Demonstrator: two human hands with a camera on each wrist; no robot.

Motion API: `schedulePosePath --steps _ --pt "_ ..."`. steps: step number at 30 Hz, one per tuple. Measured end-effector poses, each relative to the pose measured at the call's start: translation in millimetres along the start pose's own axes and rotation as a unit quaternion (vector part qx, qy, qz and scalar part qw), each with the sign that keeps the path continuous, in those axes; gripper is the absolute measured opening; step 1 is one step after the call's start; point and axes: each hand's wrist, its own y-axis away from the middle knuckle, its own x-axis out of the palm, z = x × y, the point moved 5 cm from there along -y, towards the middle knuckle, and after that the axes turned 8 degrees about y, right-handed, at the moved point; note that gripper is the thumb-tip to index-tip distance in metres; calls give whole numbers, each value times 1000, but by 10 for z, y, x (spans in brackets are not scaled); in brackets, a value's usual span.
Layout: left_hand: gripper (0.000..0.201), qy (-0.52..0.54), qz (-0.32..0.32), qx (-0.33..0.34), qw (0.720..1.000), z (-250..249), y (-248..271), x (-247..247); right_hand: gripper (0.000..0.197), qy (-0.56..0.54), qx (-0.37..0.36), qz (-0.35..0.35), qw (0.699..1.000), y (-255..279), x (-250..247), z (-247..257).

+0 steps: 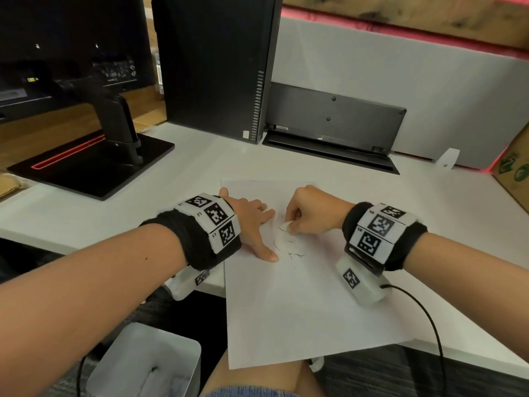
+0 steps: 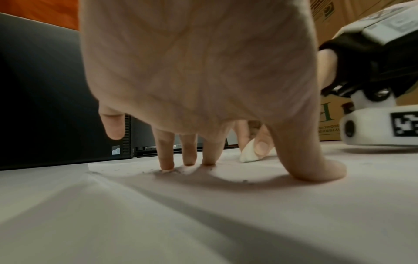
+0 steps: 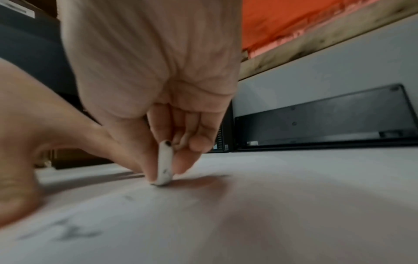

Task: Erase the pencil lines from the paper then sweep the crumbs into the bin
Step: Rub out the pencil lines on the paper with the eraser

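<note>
White desk [image 1: 186, 167] under everything, grey partition panel [image 1: 429, 81] along the back. Sheet of paper [image 1: 300, 296] lies flat on the desk, its near edge hanging past the desk edge over the person's lap. Pencil lines [image 1: 286, 245], a curved stroke plus a few short scribbles, sit in the upper middle of the sheet, between the two hands. White eraser [image 1: 286, 225] pressed tip-down on the paper right at those lines; right wrist view shows it upright, slightly tilted, dark smudges on its side. Right hand [image 1: 312, 210] pinches it, thumb on one side, index and middle fingertips on the other, remaining fingers curled in; that view is motion-blurred, so exact contact of the last fingers is hard to tell. Left hand [image 1: 252, 222] rests on the paper's left part, just beside the lines, fingers straight and spread, fingertips [image 2: 166, 164] and thumb pressing down, palm lifted off the sheet. Grey crumbs [image 2: 158, 172] lie on the paper around the left fingertips. Paper ripples slightly near the left wrist. Bin [image 1: 148, 365], a white open box, sits below the desk edge at lower left, by the person's knee, with a few dark specks inside. Further out: black monitor stand [image 1: 94, 164] on the left, black computer tower [image 1: 214, 64] upright at the back centre, black keyboard [image 1: 335, 121] propped against the partition, cardboard box [image 1: 515, 173] at the right edge.
</note>
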Motion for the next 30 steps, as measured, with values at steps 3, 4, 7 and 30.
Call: schedulePosePath --steps 3,4,7,30 --pt "103 -2 -5 1 1000 -12 3 -19 17 -10 -20 4 1000 64 80 78" --pt "103 -3 -10 2 1000 -19 0 -24 19 -10 -30 11 999 91 107 109" --pt "103 -5 -10 5 1000 -20 7 -12 21 -5 -31 9 999 55 68 82" --pt "97 17 -14 32 999 -10 57 -52 19 -26 -27 28 999 72 65 74"
